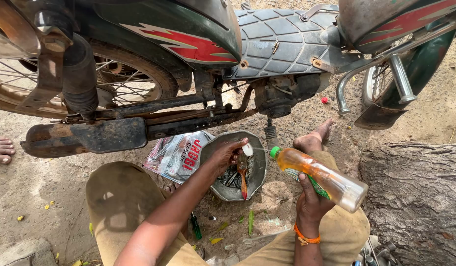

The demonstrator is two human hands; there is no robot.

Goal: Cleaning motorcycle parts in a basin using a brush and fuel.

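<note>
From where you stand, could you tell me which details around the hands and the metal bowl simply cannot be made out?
All in the head view:
- Small white piece at the left hand: fingers cover most of it.
- Parts inside the metal bowl: too small and dark to tell apart, and the left hand overlaps them.
- Stream from the plastic bottle in the right hand: too thin to follow.
- Green-handled screwdriver: its tip is hidden by the left forearm.

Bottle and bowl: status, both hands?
Right hand grips plastic bottle of amber liquid, tipped, nozzle toward metal bowl. Left hand holds a small white part over the bowl. Nothing between nozzle and bowl.
</note>
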